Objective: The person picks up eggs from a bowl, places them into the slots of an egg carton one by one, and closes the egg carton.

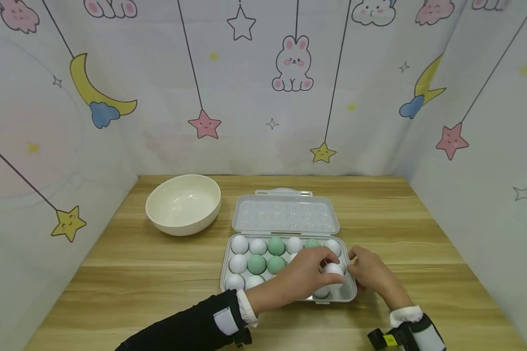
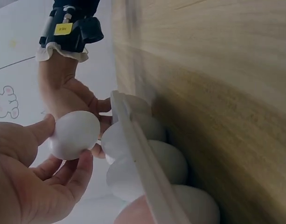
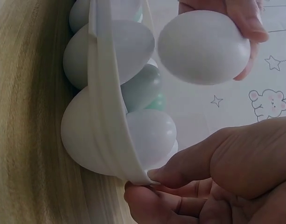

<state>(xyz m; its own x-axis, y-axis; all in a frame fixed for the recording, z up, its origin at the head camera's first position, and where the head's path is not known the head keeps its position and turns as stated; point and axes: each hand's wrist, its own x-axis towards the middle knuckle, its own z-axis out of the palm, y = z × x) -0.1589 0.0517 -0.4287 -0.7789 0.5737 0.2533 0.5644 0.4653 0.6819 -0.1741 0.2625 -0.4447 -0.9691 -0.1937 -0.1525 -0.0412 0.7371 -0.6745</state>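
Note:
Between the thumb and fingers of my left hand (image 1: 296, 275) is a white egg (image 2: 75, 135), held above the right end of a plastic egg carton (image 1: 350, 292). In the right wrist view this egg hangs apart from the rim. My right hand (image 1: 372, 272) pinches the carton's right edge, thumb (image 3: 189, 161) on the rim and fingers underneath. White eggs (image 1: 238, 263) and green eggs (image 1: 256, 264) sit in rows in the carton. The left hand hides part of the rows in the head view.
The carton's clear lid (image 1: 285, 214) lies folded back behind it. A cream bowl (image 1: 182, 204) stands at the back left of the wooden table (image 1: 158, 273). Printed cloth walls (image 1: 254, 87) enclose the table's back and sides.

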